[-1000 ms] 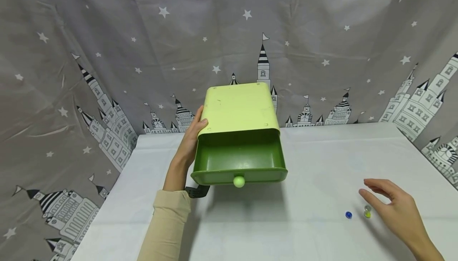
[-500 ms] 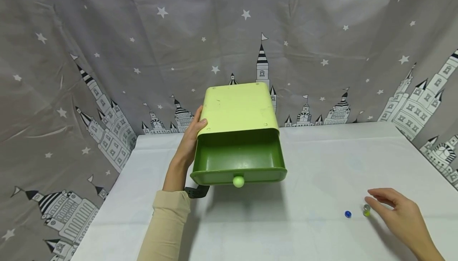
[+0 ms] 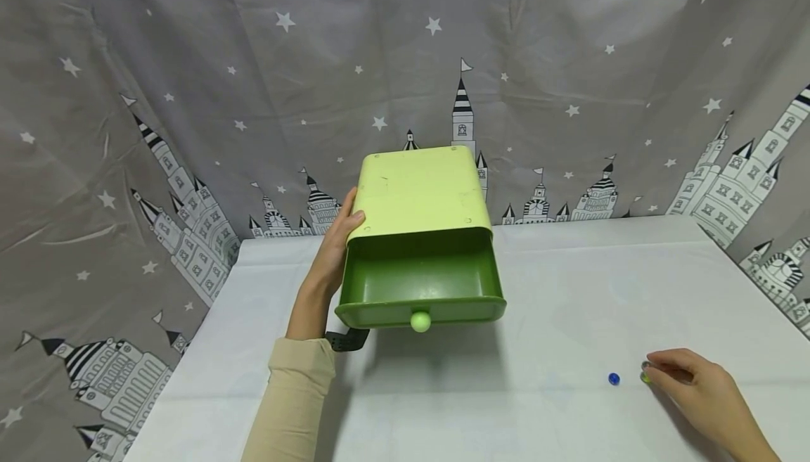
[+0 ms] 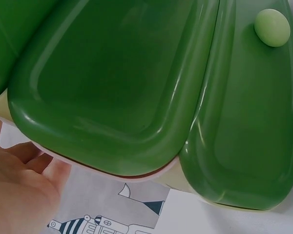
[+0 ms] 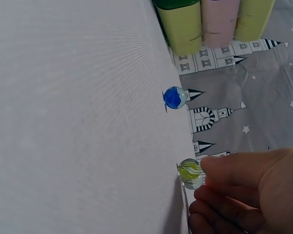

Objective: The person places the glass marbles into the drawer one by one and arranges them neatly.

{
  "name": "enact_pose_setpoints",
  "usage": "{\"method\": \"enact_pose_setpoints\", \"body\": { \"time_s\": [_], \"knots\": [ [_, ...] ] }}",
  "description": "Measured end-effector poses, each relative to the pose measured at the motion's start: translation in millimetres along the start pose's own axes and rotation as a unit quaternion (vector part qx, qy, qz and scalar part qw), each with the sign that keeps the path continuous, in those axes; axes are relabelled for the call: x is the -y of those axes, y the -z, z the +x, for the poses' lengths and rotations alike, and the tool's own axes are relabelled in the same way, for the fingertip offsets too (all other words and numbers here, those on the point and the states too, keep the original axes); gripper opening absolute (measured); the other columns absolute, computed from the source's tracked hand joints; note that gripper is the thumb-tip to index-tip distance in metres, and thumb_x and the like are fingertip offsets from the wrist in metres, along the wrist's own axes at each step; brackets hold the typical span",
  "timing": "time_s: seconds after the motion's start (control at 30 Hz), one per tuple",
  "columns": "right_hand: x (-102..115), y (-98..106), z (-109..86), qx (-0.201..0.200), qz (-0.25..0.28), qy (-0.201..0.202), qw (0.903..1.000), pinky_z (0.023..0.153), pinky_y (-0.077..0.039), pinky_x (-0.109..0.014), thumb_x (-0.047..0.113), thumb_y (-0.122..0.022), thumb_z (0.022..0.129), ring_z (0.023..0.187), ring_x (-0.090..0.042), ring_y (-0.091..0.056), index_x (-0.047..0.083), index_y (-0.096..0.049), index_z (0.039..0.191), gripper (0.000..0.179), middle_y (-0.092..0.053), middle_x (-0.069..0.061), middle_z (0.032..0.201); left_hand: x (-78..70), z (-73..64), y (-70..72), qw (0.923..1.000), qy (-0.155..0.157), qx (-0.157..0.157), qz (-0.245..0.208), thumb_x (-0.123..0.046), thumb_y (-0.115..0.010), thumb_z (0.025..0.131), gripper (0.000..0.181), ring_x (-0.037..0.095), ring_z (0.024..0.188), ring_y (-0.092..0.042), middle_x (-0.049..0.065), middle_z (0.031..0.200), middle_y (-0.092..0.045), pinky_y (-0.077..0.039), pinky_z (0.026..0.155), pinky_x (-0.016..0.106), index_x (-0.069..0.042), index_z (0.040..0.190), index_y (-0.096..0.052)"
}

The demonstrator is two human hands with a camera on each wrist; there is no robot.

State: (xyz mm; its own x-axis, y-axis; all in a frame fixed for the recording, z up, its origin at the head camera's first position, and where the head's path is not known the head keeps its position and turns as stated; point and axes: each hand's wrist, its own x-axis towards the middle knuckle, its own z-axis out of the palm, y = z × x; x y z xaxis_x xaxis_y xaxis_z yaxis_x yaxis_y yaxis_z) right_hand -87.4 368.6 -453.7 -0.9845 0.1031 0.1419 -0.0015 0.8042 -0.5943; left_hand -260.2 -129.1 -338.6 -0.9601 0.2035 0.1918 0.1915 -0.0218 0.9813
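A small drawer cabinet with a pale yellow top (image 3: 418,188) is tilted above the white table. Its top green drawer (image 3: 424,313), which has a light green knob (image 3: 420,321), is pulled out and shows nothing inside. My left hand (image 3: 332,247) holds the cabinet's left side; in the left wrist view, fingers (image 4: 56,170) reach behind its edge. At the right, my right hand (image 3: 702,392) has thumb and fingertips right at a clear marble with yellow-green swirls (image 5: 190,173), which sits on the table. A blue marble (image 3: 614,379) lies just left of it.
Behind the white table (image 3: 557,293) hangs a grey curtain (image 3: 557,68) with stars and castles. In the right wrist view, the cabinet's yellow and pink tiers (image 5: 217,24) appear at the top.
My right hand has come down to the yellow-green marble, with thumb and index drawing closer together. The left hand and cabinet stay as they were.
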Motion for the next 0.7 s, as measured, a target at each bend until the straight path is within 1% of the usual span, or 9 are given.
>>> {"method": "enact_pose_setpoints", "body": {
  "time_s": [0.03,0.13,0.27,0.37,0.57,0.7],
  "knots": [
    [-0.5,-0.2,0.4,0.001,-0.002,-0.002,1.0000,0.063,-0.051,-0.020,0.019,-0.073,0.090,0.076,-0.011,-0.066,-0.005,-0.070,0.105,0.029,-0.071,-0.013,0.096,0.0,-0.2,0.0,1.0000,0.001,-0.001,-0.001,-0.038,-0.046,0.099,0.071,0.007,0.146,-0.001,-0.009,0.164,-0.003,-0.007,0.117,0.041,-0.031,0.160,-0.011],
    [-2.8,-1.1,1.6,0.000,-0.005,-0.001,1.0000,0.063,-0.050,-0.020,0.019,-0.074,0.090,0.077,-0.012,-0.066,-0.004,-0.070,0.105,0.028,-0.071,-0.013,0.097,0.1,-0.6,-0.1,1.0000,0.003,-0.002,-0.006,-0.038,-0.047,0.099,0.072,0.007,0.146,-0.001,-0.010,0.164,-0.003,-0.008,0.117,0.040,-0.030,0.160,-0.010],
    [-5.6,-1.6,1.7,-0.003,0.003,0.008,1.0000,0.063,-0.047,-0.014,0.017,-0.073,0.090,0.075,0.006,-0.058,-0.003,-0.071,0.104,0.024,-0.070,-0.013,0.098,0.3,-0.2,-0.3,0.9999,0.003,-0.001,-0.011,-0.038,-0.047,0.099,0.072,0.006,0.146,-0.002,-0.011,0.163,-0.004,-0.008,0.117,0.039,-0.030,0.160,-0.011],
    [-4.9,-2.3,1.8,-0.001,0.011,0.012,0.9999,0.064,-0.047,-0.014,0.014,-0.073,0.090,0.075,0.012,-0.053,-0.003,-0.071,0.104,0.022,-0.069,-0.011,0.098,0.4,-0.2,-0.2,0.9999,0.002,-0.001,-0.010,-0.038,-0.047,0.099,0.070,0.005,0.146,-0.002,-0.012,0.163,-0.004,-0.008,0.117,0.039,-0.032,0.160,-0.012],
    [-3.1,-2.4,3.7,0.017,0.021,0.013,0.9995,0.064,-0.048,-0.017,0.012,-0.072,0.090,0.078,0.013,-0.050,-0.008,-0.070,0.107,0.026,-0.067,-0.012,0.100,0.5,-0.6,-0.5,1.0000,0.003,-0.004,-0.007,-0.039,-0.048,0.099,0.070,0.006,0.146,-0.002,-0.011,0.163,-0.004,-0.007,0.117,0.040,-0.032,0.160,-0.013],
    [-4.4,-2.8,3.7,0.022,0.025,0.017,0.9993,0.065,-0.048,-0.016,0.012,-0.073,0.089,0.079,0.013,-0.050,-0.008,-0.069,0.108,0.028,-0.067,-0.013,0.101,0.7,-0.5,-0.5,0.9999,0.002,-0.002,-0.010,-0.039,-0.047,0.099,0.070,0.006,0.146,-0.002,-0.012,0.163,-0.005,-0.008,0.117,0.040,-0.032,0.160,-0.012]
  ]
}}
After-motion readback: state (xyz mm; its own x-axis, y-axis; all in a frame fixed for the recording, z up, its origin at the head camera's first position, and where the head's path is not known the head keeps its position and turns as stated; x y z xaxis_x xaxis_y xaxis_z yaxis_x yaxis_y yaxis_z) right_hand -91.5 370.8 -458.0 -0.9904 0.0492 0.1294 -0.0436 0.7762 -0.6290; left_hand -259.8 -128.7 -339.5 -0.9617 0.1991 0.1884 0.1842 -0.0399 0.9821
